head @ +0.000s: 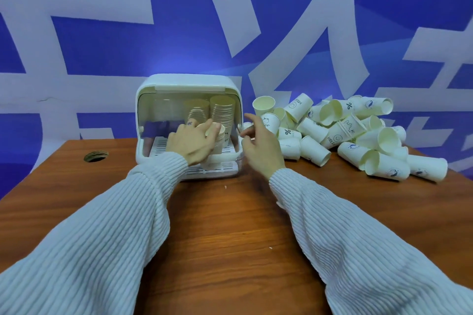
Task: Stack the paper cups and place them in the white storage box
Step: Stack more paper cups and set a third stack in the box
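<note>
Table (230,225): wooden, carrying everything here
Storage box (188,82): white, its front open, two stacks of cups standing inside at the back
Loose cups (358,135): a heap lying every way to the right of the box
Left hand (190,142): fingers curled round a short cup stack (218,135) at the box mouth
Right hand (258,146): fingers loosely spread, holding nothing – just beside the box
Handling: light, thin paper, likely to crush – take the nested stack gently round its sides
Hidden: the stack's base and the box's left interior are hard to make out

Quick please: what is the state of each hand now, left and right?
Left hand: holding a stack of paper cups at the white storage box.
Right hand: open, holding nothing.
</note>
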The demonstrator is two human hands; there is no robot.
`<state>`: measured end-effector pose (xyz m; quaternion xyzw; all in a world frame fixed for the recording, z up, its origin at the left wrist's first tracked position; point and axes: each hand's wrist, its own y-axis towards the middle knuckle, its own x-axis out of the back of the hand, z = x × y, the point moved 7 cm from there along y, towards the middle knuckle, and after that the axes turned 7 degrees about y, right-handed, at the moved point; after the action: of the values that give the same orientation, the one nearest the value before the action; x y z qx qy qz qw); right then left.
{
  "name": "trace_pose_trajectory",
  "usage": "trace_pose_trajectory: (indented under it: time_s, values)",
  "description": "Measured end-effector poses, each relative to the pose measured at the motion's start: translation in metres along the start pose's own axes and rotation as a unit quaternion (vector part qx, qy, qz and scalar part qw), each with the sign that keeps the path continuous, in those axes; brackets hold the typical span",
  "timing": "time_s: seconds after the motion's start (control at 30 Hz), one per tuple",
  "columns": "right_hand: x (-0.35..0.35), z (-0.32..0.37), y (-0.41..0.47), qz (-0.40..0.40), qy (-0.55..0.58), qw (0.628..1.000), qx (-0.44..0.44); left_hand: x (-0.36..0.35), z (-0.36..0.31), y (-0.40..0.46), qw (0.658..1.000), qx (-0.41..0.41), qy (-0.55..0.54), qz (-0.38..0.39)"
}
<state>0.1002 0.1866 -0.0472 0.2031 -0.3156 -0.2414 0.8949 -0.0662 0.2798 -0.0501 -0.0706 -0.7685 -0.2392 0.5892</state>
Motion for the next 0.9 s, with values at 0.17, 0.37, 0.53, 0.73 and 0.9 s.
trace_pose_trajectory:
  time_s: [0.17,0.37,0.53,0.73,0.9]
  values:
    - [0.061,-0.040,0.004,-0.110,-0.063,0.991,-0.030,-0.012,-0.003,0.008,0.999,-0.004,-0.012,0.042]
    - [0.109,-0.129,0.008,-0.027,-0.288,0.943,-0.163,0.014,-0.014,-0.019,0.976,-0.059,-0.019,-0.210]
    - [0.125,-0.153,-0.010,0.005,-0.350,0.920,-0.176,0.007,-0.061,-0.051,0.947,-0.151,-0.081,-0.272]
    - [0.155,-0.101,-0.032,-0.167,-0.068,0.972,-0.148,-0.013,-0.130,-0.070,0.939,-0.165,-0.265,-0.144]
    - [0.108,-0.061,-0.067,-0.056,0.167,0.982,-0.075,-0.047,-0.166,-0.068,0.785,-0.015,-0.613,0.083]
